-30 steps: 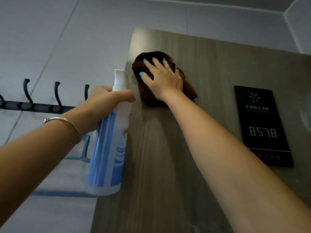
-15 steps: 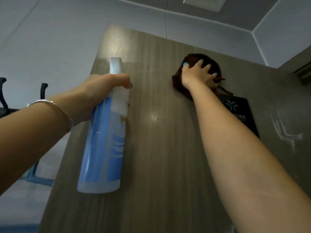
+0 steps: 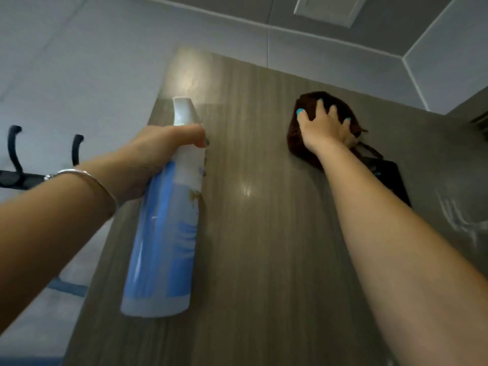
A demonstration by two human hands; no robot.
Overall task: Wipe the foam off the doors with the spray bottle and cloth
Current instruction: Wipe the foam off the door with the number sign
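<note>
A grey-brown wood-grain door (image 3: pixel 264 233) fills the middle of the view, seen from below. My left hand (image 3: pixel 155 154) grips the neck of a white and blue spray bottle (image 3: pixel 169 233), held upright close to the door's left edge. My right hand (image 3: pixel 324 128) presses a dark brown cloth (image 3: pixel 298 143) flat against the upper right part of the door, fingers spread over it. White foam streaks (image 3: pixel 459 220) show on the door at the far right.
A black door-number plate (image 3: pixel 393 178) sits just below the cloth, partly hidden by my right forearm. Black coat hooks (image 3: pixel 15 151) hang on the white wall at the left. The ceiling with a white panel (image 3: pixel 330 9) is above.
My right hand has slid the cloth from the door's top left corner across to the right, above the number plate. The view tilted up and right; the left hand keeps the bottle.
</note>
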